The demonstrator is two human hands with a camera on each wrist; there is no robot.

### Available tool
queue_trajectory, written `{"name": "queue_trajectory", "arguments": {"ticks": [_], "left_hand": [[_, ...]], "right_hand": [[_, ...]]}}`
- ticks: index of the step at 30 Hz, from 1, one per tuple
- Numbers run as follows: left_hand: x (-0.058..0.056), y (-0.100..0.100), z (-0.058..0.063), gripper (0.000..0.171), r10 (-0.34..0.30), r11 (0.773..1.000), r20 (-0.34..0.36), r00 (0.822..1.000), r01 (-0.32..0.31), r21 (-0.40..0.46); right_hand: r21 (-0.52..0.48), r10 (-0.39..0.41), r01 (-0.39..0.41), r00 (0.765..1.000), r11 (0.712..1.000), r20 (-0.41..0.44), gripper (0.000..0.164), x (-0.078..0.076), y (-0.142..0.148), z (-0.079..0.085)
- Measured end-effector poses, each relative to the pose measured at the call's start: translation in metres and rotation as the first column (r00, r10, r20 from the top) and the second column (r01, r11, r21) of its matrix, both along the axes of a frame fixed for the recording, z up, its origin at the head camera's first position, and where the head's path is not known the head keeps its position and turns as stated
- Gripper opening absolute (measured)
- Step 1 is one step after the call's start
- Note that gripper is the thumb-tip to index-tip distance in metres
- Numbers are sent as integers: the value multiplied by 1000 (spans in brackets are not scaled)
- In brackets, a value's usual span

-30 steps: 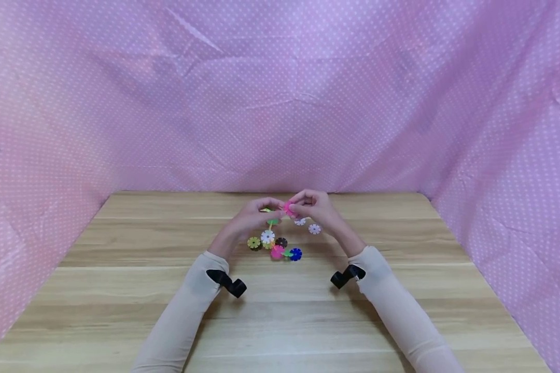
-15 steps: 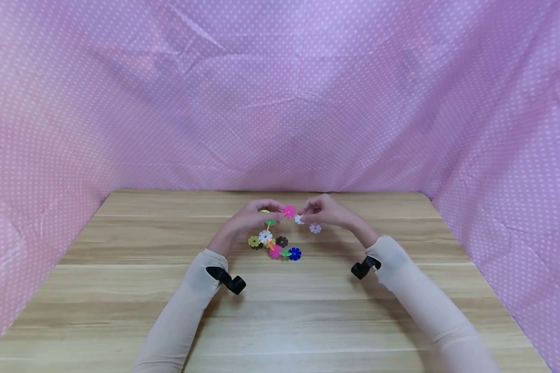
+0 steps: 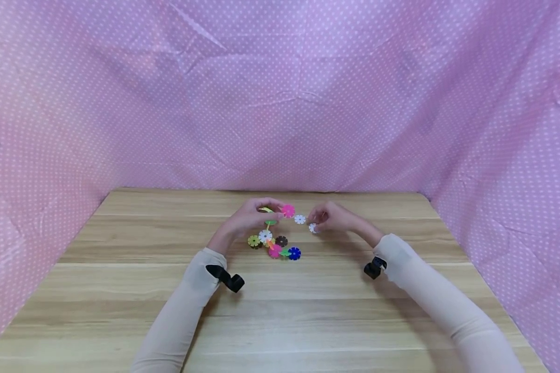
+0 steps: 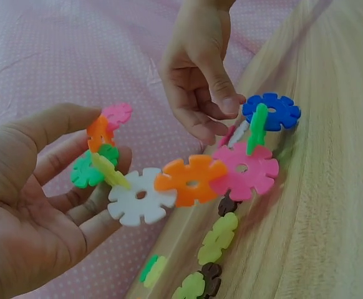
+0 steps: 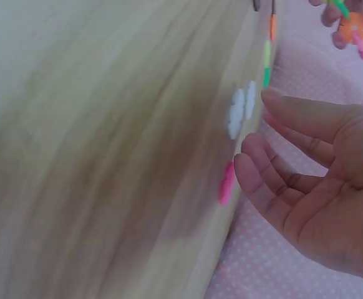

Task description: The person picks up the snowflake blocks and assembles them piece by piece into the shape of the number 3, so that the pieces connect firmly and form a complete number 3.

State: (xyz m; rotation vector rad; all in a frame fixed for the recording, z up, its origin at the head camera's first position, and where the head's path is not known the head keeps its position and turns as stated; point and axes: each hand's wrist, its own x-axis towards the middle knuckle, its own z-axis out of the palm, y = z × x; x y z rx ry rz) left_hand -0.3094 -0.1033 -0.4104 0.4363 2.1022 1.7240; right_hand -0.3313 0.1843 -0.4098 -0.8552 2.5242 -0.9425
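Disc chain [image 4: 191, 171] is hanging off the left hand [image 3: 252, 215], mid-counter [image 3: 280, 321]; can't tell if its far end is touching down. Left arm is reaching in from bottom left, beige sleeve [image 3: 168, 331] stopping at the wrist, black wrist mount [image 3: 228, 280] jutting inward. Left palm is facing its own wrist camera; fingers [image 4: 75, 115] are grasping the chain by its first orange disc, pink end poking out past the tips.

Chain is going, from that end: pink, orange, green, yellow, white, orange, pink, green, blue. Flat notched discs, centre holes, slotted together at mixed angles. White, second orange and second pink are showing their faces to the left wrist camera; second green is standing near edge-on.

Yellow discs [image 3: 254, 241] and dark brown discs [image 3: 282, 241] are lying in a row by the chain; can't tell if joined. Further right, two white discs [image 3: 299, 219] are lying near each other, pink disc [image 5: 227, 184] close by.

Right hand [image 3: 333, 217] is hovering at the nearer white one, fingers bent, spread, released; contact unclear. Right arm is angling in from bottom right. Pink dotted cloth [image 3: 280, 103] is hanging behind.
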Motion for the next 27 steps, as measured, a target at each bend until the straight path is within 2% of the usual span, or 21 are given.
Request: {"name": "queue_trajectory", "arguments": {"ticks": [9, 20, 27], "left_hand": [[1, 1, 2, 35, 2, 1000, -91, 996, -2, 0], [1, 3, -2, 31, 39, 999, -183, 982, -41, -8], [2, 5, -3, 32, 64, 998, -137, 988, -60, 38]], "right_hand": [[70, 14, -11, 999, 997, -49, 27, -2, -4, -12], [39, 28, -26, 999, 999, -39, 28, -1, 0, -14], [-16, 24, -24, 1000, 1000, 2, 25, -1, 0, -19]]}}
